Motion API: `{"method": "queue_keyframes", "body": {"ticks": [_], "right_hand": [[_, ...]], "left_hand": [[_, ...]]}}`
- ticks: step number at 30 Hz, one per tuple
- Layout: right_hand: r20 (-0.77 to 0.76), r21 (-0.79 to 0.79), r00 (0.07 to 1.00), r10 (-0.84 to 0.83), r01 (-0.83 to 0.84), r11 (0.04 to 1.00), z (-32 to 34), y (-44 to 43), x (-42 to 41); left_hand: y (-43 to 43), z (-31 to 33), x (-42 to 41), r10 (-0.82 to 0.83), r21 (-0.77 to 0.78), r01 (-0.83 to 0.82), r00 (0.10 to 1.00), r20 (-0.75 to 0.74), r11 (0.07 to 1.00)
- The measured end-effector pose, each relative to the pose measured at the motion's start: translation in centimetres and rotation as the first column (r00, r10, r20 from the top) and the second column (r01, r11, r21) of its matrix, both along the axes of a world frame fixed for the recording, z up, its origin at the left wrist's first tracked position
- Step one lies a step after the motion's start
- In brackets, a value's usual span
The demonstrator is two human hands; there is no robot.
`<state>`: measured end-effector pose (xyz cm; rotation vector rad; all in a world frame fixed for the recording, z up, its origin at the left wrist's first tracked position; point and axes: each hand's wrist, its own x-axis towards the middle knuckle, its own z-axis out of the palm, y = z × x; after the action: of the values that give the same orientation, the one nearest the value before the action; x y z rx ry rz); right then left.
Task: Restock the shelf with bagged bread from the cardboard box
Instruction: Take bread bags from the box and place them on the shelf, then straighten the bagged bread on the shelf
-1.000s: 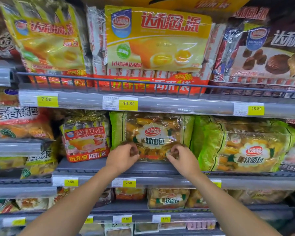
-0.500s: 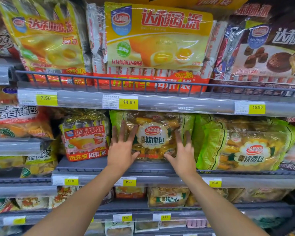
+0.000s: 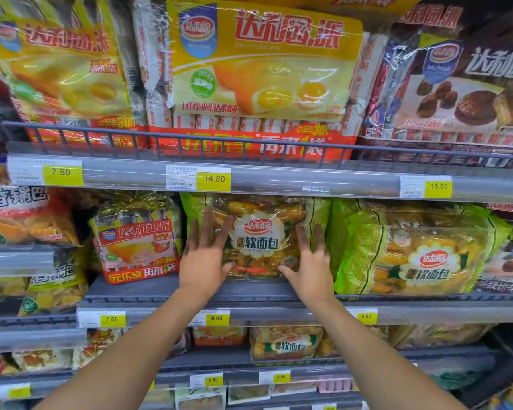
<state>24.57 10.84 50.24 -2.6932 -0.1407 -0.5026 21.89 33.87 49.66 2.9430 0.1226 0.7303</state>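
Since a second ago the left hand (image 3: 203, 261) and right hand (image 3: 311, 267) have let go of the lower edge of the bread bag (image 3: 261, 232) and lie flat against its front. Their fingers (image 3: 206, 223) are straight and spread, gripping nothing. The bag stands upright on the middle shelf (image 3: 160, 291), between a red pie bag (image 3: 137, 247) and a green bag (image 3: 421, 255). Both forearms reach up from below.

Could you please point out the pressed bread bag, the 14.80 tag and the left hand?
bread bag (image 3: 261, 233): head view, white label.
14.80 tag (image 3: 214, 179): head view, yellow part.
left hand (image 3: 203, 261): head view, its back.
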Motion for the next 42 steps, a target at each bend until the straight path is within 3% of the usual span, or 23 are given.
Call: {"method": "queue_keyframes", "body": {"ticks": [13,23,31,38,42], "right_hand": [[0.009,0.04,0.984,0.178,-0.178,0.983,0.4,-4.4,-3.4],[0.026,-0.018,0.891,0.453,-0.453,0.891,-1.6,-12.1,-8.8],[0.028,-0.058,0.885,0.465,-0.463,0.884,-6.6,-18.5,-11.6],[-0.141,0.012,0.866,0.48,-0.484,0.875,-11.8,-20.9,-13.0],[-0.272,0.077,0.808,0.522,-0.523,0.849,-14.1,-21.0,-12.8]], "left_hand": [[-3.8,1.0,-4.0,0.162,0.015,-0.161,0.985,-0.057,0.987],[-12.0,-2.0,-9.7,0.12,0.062,-0.118,0.992,-0.037,0.991],[-17.7,-6.6,-14.9,0.095,0.106,-0.094,0.996,0.001,0.99],[-19.0,-11.3,-16.5,0.068,0.109,-0.048,0.98,-0.186,0.993],[-18.4,-13.5,-15.5,-0.004,0.048,0.022,0.94,-0.34,0.999]]}}
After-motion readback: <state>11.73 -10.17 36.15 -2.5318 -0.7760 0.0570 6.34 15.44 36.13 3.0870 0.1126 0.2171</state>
